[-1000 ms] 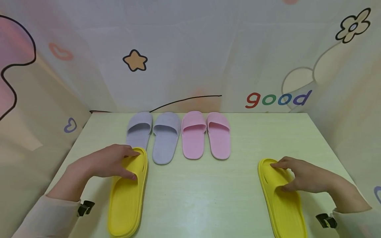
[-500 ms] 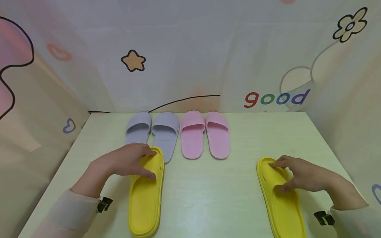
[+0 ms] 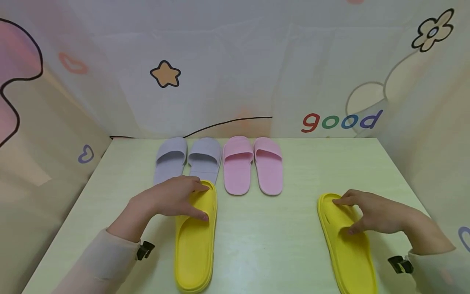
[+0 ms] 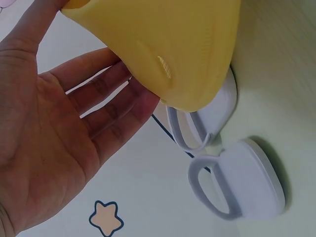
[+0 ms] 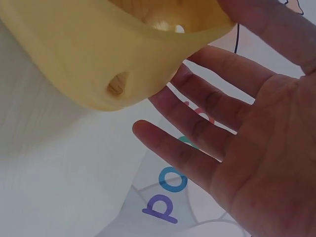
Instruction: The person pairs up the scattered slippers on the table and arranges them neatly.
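Note:
My left hand (image 3: 176, 198) grips a yellow slipper (image 3: 194, 257) by its strap, thumb at the strap's opening and fingers at the toe end. In the left wrist view the slipper's toe (image 4: 182, 59) lies against the fingers, with two grey slippers beyond. On the right, my right hand (image 3: 378, 214) pinches the strap of a second yellow slipper (image 3: 354, 261), its toe angled leftward. The right wrist view has this slipper's toe (image 5: 98, 54) between thumb and fingers, the little finger standing apart from it.
Along the table's (image 3: 271, 245) back edge stand a left grey slipper (image 3: 172, 147), a right grey slipper (image 3: 205, 149) partly covered by the left yellow slipper, and two pink slippers (image 3: 238, 175). Printed cloth (image 3: 235, 65) walls in the back and sides.
My left hand has moved rightward with its yellow slipper, which now stands in front of the right grey slipper. My right hand and its slipper have stayed nearly still.

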{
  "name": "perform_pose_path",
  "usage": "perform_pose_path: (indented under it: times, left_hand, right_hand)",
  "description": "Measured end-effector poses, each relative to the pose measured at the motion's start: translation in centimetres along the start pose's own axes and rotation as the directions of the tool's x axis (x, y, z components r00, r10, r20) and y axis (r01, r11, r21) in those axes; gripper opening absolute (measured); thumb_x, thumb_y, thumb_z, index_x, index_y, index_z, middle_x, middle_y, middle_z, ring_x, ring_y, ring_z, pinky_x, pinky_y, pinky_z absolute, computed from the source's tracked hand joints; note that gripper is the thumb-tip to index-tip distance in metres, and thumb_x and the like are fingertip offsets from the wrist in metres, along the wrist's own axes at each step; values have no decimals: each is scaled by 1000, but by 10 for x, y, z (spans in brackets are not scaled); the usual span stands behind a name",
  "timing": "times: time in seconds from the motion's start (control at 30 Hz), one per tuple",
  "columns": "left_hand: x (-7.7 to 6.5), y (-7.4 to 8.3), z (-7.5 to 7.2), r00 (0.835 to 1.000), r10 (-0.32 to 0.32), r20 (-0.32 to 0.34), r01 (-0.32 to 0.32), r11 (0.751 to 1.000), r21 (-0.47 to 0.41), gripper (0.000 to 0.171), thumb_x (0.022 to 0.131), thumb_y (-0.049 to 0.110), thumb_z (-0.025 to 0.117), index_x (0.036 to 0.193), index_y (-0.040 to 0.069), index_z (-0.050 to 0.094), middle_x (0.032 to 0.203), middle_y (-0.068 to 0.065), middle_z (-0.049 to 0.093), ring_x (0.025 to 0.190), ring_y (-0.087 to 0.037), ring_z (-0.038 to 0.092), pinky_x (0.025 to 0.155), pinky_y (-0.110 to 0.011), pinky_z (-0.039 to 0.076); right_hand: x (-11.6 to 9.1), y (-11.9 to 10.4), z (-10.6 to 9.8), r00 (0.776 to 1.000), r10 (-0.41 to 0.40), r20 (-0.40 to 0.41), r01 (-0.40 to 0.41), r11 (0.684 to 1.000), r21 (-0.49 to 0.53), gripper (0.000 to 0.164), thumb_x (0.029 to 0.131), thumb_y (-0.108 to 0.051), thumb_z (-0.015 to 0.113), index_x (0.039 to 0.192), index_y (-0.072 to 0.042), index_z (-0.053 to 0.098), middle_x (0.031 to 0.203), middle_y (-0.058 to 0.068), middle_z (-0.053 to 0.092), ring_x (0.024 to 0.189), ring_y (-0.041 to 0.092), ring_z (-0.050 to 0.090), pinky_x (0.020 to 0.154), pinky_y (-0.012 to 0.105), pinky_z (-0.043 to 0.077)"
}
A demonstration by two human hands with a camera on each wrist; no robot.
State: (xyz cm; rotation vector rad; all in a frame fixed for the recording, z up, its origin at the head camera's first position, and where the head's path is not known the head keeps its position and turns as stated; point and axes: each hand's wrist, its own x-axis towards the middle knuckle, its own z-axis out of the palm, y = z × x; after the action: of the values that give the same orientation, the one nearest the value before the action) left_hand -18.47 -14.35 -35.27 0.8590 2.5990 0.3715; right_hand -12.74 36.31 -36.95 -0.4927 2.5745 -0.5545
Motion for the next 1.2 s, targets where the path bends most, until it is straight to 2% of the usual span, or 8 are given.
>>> perform_pose_path:
  times: [0.27,0.5,0.6,0.83,1.07,1.2]
  left_hand:
    - [15,20,5,999,45,3,-46,999,24,81,79,64,81,142,16,65,128,1,64,112,-18,60,106,-40,49]
    - [31,42,8,995,99,-7,-99,994,47,81,80,65,80,143,16,64,136,-2,64,120,-21,60,110,-40,47]
    - [38,51,12,994,112,-12,-111,992,60,80,80,66,79,142,17,64,134,-2,64,119,-21,60,109,-40,48]
    - [50,73,20,987,159,-13,-157,983,99,74,81,65,79,136,18,68,122,-1,66,105,-17,60,99,-37,52]
    - [64,93,26,982,190,-15,-185,972,147,66,81,66,78,126,18,70,107,3,61,91,-14,55,83,-31,49]
    - [73,105,29,979,205,-17,-199,964,175,63,81,67,77,122,19,69,108,3,62,91,-13,55,81,-29,49]
  right_hand:
    - [-1,4,-3,1000,0,17,-1,1000,16,79,80,-49,85,142,-5,62,140,14,59,130,44,54,105,67,47]
    - [0,7,-3,1000,10,19,-11,1000,23,79,80,-48,85,142,-5,62,142,15,58,133,47,51,106,69,45]
    - [1,6,-1,1000,13,15,-13,1000,22,80,79,-49,86,143,-6,62,143,15,58,133,46,51,107,68,45]
    - [2,4,3,999,38,22,-39,998,57,80,79,-46,87,144,-6,61,146,17,55,135,48,48,108,70,42]
    - [1,4,5,999,37,5,-38,998,58,82,78,-47,87,144,-5,61,146,18,55,136,49,48,109,71,41]
    - [0,5,6,999,39,-2,-39,997,59,82,78,-46,87,144,-5,61,147,18,55,136,48,48,108,71,41]
